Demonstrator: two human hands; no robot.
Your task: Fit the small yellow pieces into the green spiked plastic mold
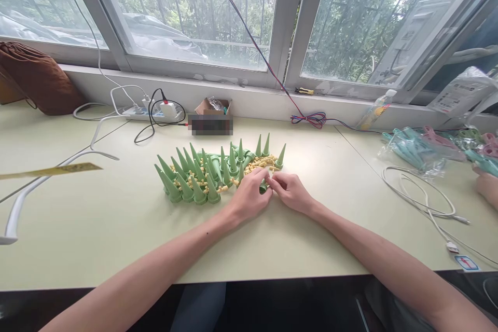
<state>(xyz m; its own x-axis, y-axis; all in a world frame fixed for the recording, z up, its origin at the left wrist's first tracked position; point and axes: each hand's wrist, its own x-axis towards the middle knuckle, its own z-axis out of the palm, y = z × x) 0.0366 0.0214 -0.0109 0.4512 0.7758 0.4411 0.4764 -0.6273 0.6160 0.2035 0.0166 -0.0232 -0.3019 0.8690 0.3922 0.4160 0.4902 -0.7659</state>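
My left hand (251,194) is closed around a green plastic cone (263,187), with only its dark open end showing between thumb and fingers. Pressed up against that end are the pinched fingertips of my right hand (291,193); whatever they hold is too small or hidden to make out. Just beyond my hands lie small yellow plastic valve-like pieces (253,164) in a loose pile. To the left, several green cone spikes (199,193) stand point up in rows, with more yellow pieces among them. One more cone (280,156) stands behind my right hand.
At the back are a power strip (134,111) with cables, a small open box (212,109), a coiled wire (311,119) and a bottle (376,110). On the right lie a white cable (422,202) and bagged plastic parts (412,150); another person's hand (487,187) shows there.
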